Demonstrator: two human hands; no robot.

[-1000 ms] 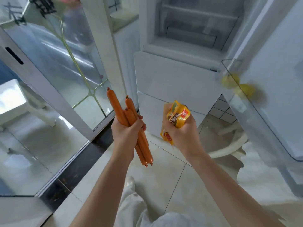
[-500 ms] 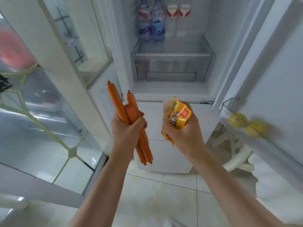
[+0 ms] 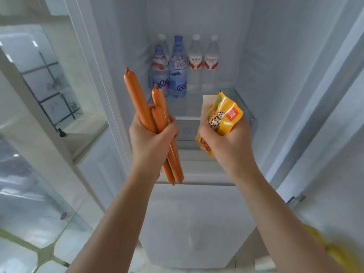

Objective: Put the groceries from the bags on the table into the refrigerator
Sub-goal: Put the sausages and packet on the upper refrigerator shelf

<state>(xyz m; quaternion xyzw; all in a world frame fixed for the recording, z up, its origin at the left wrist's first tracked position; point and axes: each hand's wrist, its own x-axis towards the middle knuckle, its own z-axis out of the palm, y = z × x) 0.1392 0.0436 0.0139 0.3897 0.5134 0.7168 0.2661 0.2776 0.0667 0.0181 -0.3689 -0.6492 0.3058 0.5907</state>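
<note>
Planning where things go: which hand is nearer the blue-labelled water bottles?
Left hand: just below-left of the blue-labelled water bottles, holding sausages. Right hand is farther right, gripping a yellow packet.

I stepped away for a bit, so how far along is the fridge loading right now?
Done: the refrigerator stands open, with water bottles already on a shelf at the back. In hand: the left hand grips a bunch of orange sausages, and the right hand holds a yellow snack packet, both raised before the shelf. Left: setting both inside. The bags are out of view.
</note>
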